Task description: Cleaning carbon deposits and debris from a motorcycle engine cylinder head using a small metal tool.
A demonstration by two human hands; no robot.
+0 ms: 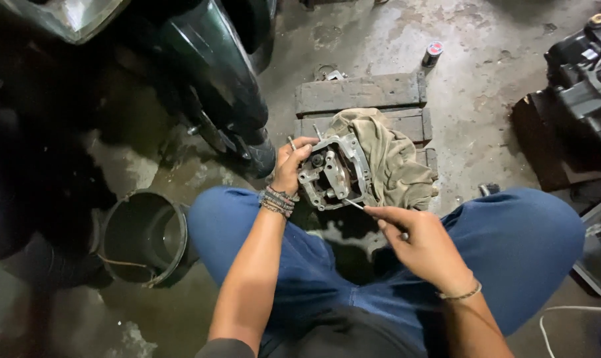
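Nearest, the right hand [423, 246] pinches a thin metal rod [353, 203], its tip touching the grey cast-metal engine part [333, 171]. The left hand [290, 162] closes on that part's left edge. It looks heavy, rigid and greasy, best held by its rim. It rests on a beige rag [393, 156] over wooden planks [360, 93].
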